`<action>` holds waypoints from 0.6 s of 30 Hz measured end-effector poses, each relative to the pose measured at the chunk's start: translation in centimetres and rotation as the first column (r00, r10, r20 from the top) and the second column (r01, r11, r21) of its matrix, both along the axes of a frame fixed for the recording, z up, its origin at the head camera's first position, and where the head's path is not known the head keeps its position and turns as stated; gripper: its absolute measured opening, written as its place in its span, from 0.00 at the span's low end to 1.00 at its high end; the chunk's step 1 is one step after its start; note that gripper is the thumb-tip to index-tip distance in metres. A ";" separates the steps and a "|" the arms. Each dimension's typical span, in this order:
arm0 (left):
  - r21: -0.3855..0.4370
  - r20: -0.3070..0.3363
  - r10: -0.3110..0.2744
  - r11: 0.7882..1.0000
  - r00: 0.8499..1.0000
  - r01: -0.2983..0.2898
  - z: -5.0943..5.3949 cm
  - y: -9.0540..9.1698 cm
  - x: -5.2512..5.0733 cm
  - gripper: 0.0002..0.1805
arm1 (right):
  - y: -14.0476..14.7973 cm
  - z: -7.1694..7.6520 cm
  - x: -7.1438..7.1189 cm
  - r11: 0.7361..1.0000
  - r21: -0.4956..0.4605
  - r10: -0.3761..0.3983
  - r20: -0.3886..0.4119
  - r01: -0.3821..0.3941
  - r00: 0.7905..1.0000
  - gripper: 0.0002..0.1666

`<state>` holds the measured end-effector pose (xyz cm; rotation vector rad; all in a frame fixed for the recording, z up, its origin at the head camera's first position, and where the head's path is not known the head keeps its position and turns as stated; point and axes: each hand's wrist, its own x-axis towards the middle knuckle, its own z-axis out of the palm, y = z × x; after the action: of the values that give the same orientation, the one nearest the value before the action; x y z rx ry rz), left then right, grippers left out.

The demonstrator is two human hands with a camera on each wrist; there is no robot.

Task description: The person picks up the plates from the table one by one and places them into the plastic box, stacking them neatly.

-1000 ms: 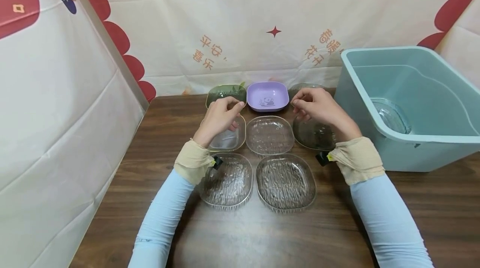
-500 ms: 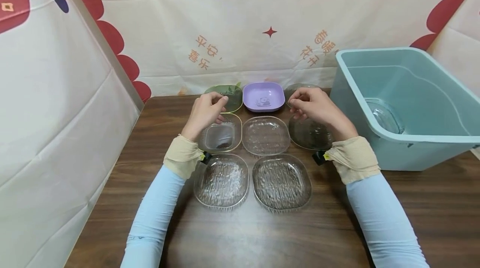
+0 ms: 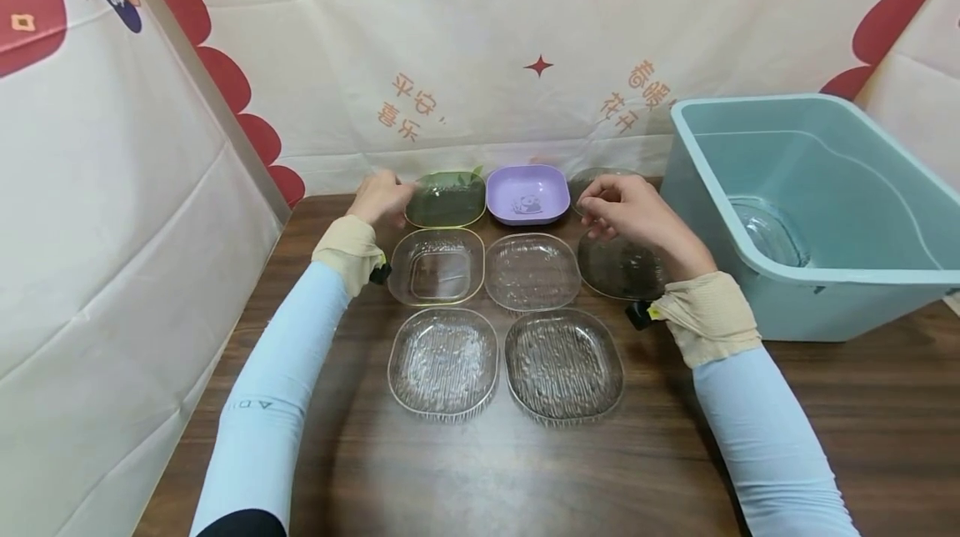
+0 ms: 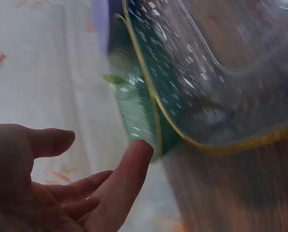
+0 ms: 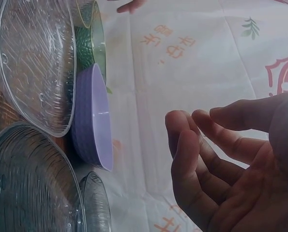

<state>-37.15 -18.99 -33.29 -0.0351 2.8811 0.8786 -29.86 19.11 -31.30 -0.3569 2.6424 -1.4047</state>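
Observation:
My left hand (image 3: 380, 197) is beside the left edge of a green gold-rimmed dish (image 3: 450, 200) in the back row. In the left wrist view its thumb and fingers are spread apart with nothing between them; whether a fingertip touches the dish cannot be told. Loosely curled and holding nothing, my right hand (image 3: 633, 212) hovers over a grey see-through dish (image 3: 587, 180) and a dark one (image 3: 618, 268). Between the hands sits a purple dish (image 3: 528, 193) with a panda print. Nearer me are a gold-rimmed clear dish (image 3: 437, 266) and a clear ribbed dish (image 3: 532, 270).
Two more ribbed dishes, one clear (image 3: 444, 363) and one darker (image 3: 564, 366), lie in the front row on the wooden table (image 3: 480, 479). At right stands a teal bin (image 3: 787, 270) with a clear dish (image 3: 768, 228) inside. A patterned cloth (image 3: 480, 37) hangs behind.
My left hand has moved left and back, from above the gold-rimmed clear dish to the green dish's left side. My right hand stays nearly still. The view shifted slightly.

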 end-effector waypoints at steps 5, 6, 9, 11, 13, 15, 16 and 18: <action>0.057 0.184 -0.006 0.998 0.983 -0.005 -0.4 -0.4 -1.6 0.29 | 0.0 -0.1 0.0 1.000 -0.019 0.000 0.008 0.000 1.000 0.13; 0.061 0.206 -0.007 0.998 0.979 -0.005 -0.4 -0.4 -1.9 0.30 | 0.1 -0.1 0.0 1.000 -0.020 0.001 0.010 -0.001 1.000 0.13; 0.050 0.246 0.001 0.999 0.969 -0.014 -0.6 -0.3 -2.5 0.31 | 0.2 -0.1 -0.1 1.000 -0.021 0.001 0.011 0.000 1.000 0.14; 0.005 0.251 0.005 1.000 0.968 -0.006 -0.8 -0.2 -2.9 0.29 | 0.2 -0.2 -0.1 1.000 -0.018 -0.001 0.013 0.002 1.000 0.13; -0.075 0.240 0.003 0.997 0.971 0.015 -1.2 -0.2 -3.4 0.26 | 0.2 -0.3 -0.1 1.000 -0.019 0.000 0.016 0.001 1.000 0.13; -0.192 0.213 -0.008 0.980 0.977 0.050 -1.6 -0.2 -3.7 0.23 | 0.2 -0.4 -0.1 1.000 -0.022 0.002 0.019 -0.002 1.000 0.13; -0.242 0.197 -0.016 0.968 0.980 0.065 -1.9 -0.2 -3.9 0.23 | 0.2 -0.4 -0.1 1.000 -0.024 0.003 0.020 -0.003 1.000 0.13; -0.301 0.176 -0.016 0.951 0.984 0.070 -2.4 -0.2 -4.2 0.22 | 0.2 -0.4 -0.1 1.000 -0.029 0.003 0.020 -0.003 1.000 0.13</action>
<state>-41.31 -19.22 -35.70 -0.0734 2.8125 0.3908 -29.92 19.33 -31.71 -0.3475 2.6069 -1.4390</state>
